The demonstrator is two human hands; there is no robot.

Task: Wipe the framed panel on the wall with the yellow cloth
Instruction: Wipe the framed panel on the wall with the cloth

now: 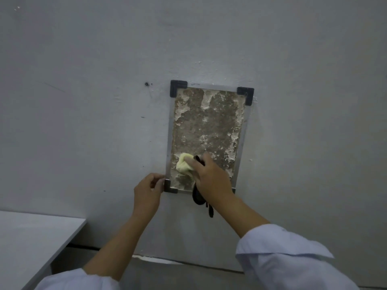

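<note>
A framed panel [207,126] hangs on the grey wall, with a metal rim, black corner pieces and a mottled brown and white surface. My right hand [211,178] presses a bunched yellow cloth [184,166] against the panel's lower left area. A black strap [198,197] hangs from that hand, below the frame. My left hand [147,191] pinches the frame's lower left corner [167,186], fingers curled on its edge.
A white table [31,235] juts out at the lower left, below and left of the panel. A small dark screw hole [146,83] marks the wall left of the frame's top. Light blue sleeves cover both forearms.
</note>
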